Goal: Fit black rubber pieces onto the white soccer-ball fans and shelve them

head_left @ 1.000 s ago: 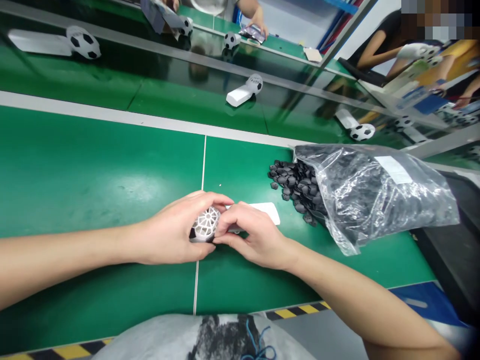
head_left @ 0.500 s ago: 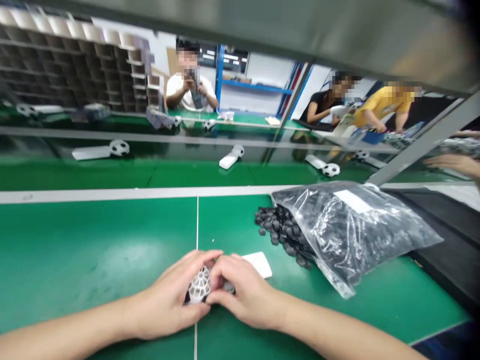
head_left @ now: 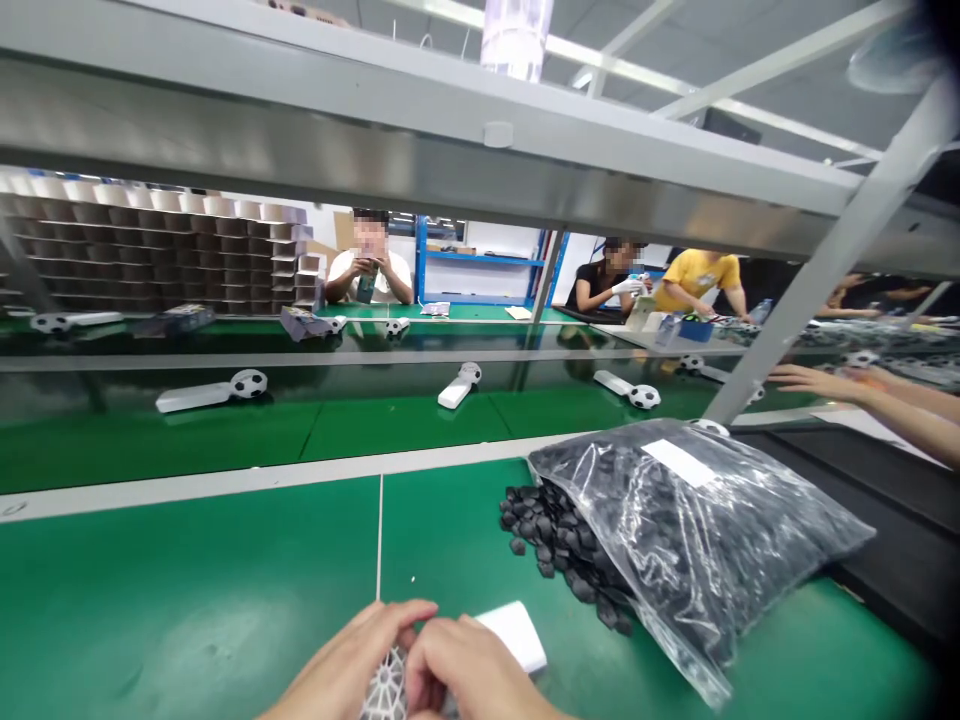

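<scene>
At the bottom of the head view my left hand (head_left: 352,662) curls around the left side of a round white lattice head (head_left: 385,688), like a football shell. My right hand (head_left: 469,665) presses its bent fingers against the head's right side; anything pinched in its fingertips is hidden. The white flat handle (head_left: 516,636) of this piece sticks out beyond my right hand, lying over the green bench. To the right, small black pentagon-like pieces (head_left: 555,530) spill from the mouth of a clear plastic bag (head_left: 712,530).
White pieces with football heads (head_left: 249,384) lie along the green strip (head_left: 360,425) beyond the bench's pale edge (head_left: 225,482). A slanted metal post (head_left: 825,250) and black tray (head_left: 892,490) stand right. A co-worker's hand (head_left: 817,382) reaches in there. Other people sit across.
The view has tipped upward, so my hands and the bench sit lower in the picture and the overhead shelf shows more. Both hands stay on the lattice head.
</scene>
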Demonstrator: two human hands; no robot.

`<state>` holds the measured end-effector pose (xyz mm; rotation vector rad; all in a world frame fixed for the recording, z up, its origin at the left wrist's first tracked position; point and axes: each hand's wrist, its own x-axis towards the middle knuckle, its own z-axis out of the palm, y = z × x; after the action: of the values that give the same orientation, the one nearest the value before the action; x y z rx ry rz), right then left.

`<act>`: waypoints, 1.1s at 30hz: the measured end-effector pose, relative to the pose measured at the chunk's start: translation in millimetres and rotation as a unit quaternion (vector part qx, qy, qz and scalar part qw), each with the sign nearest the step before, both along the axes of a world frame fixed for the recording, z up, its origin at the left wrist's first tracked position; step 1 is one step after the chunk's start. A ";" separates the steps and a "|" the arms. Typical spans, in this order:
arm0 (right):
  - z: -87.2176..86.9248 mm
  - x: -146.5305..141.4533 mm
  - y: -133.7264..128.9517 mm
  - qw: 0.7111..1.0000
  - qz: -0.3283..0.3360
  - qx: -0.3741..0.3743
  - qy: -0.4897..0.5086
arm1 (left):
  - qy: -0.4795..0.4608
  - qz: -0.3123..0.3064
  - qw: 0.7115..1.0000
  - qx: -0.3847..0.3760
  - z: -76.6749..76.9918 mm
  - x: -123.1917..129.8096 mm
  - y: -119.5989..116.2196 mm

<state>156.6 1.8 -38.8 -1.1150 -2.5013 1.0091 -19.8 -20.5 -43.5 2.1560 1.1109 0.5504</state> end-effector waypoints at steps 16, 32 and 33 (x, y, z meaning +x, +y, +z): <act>23.6 14.6 -15.2 0.989 0.026 0.061 0.134 | 0.022 -0.013 0.999 -0.022 37.2 7.4 -12.5; 28.1 15.6 -10.1 0.990 0.055 -0.018 0.129 | 0.047 -0.064 0.995 -0.054 47.5 4.8 -3.6; 29.2 15.5 -9.4 0.990 0.056 -0.024 0.126 | 0.049 -0.067 0.995 -0.054 48.2 4.6 -2.9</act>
<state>172.1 -7.6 -9.6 -0.8091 -2.3687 1.1654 -15.2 -23.4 4.8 2.1634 1.0136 0.3205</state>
